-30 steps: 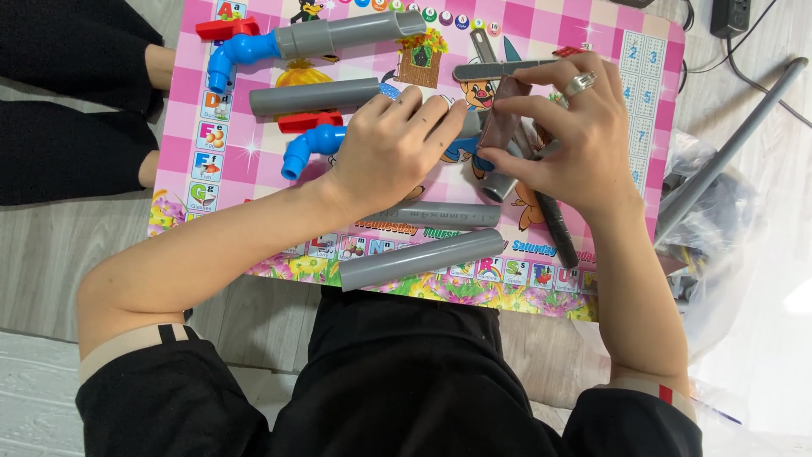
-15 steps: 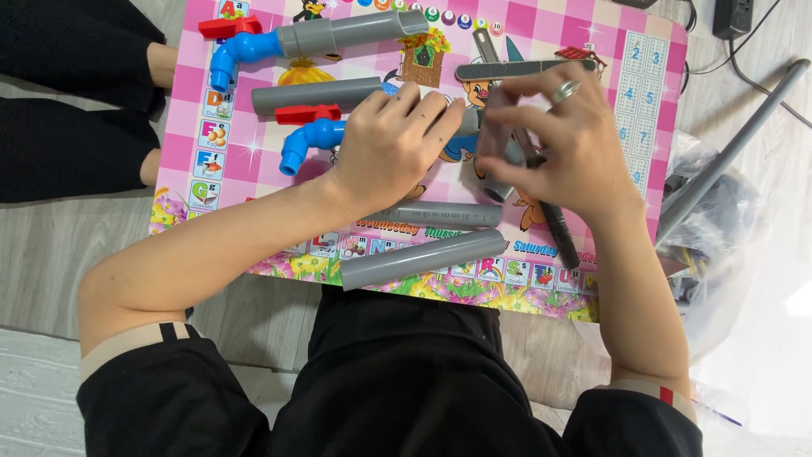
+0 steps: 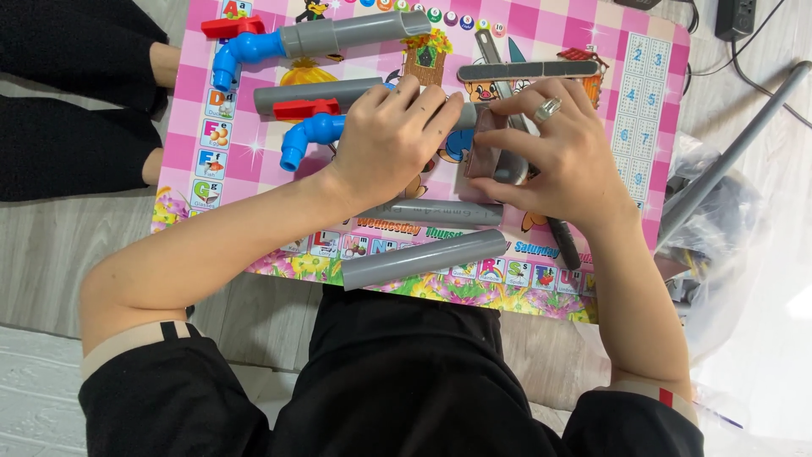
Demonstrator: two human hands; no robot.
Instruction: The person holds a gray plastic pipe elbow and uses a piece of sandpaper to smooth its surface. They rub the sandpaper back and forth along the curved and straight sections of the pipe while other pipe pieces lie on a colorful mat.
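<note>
My left hand (image 3: pixel 389 135) is closed over a grey pipe that ends in a blue tap (image 3: pixel 306 135) with a red handle (image 3: pixel 304 107). It holds the pipe down on the pink table top (image 3: pixel 651 85). My right hand (image 3: pixel 554 156), a ring on one finger, pinches a small brownish sheet (image 3: pixel 482 152) against a grey pipe fitting (image 3: pixel 512 169) at the pipe's other end. The joint itself is hidden under my fingers.
A second blue tap on a grey pipe (image 3: pixel 338 35) lies at the far edge. Two loose grey pipes (image 3: pixel 423 258) (image 3: pixel 440 211) lie near me, with a saw blade (image 3: pixel 524 70) and a black pen (image 3: pixel 565 245). A long grey pipe (image 3: pixel 727 156) and plastic bag (image 3: pixel 719 228) sit right. Another person's legs (image 3: pixel 68 93) are left.
My right hand's fingers have shifted slightly over the brownish sheet and fitting. My left hand keeps its hold on the pipe. The view has moved a little.
</note>
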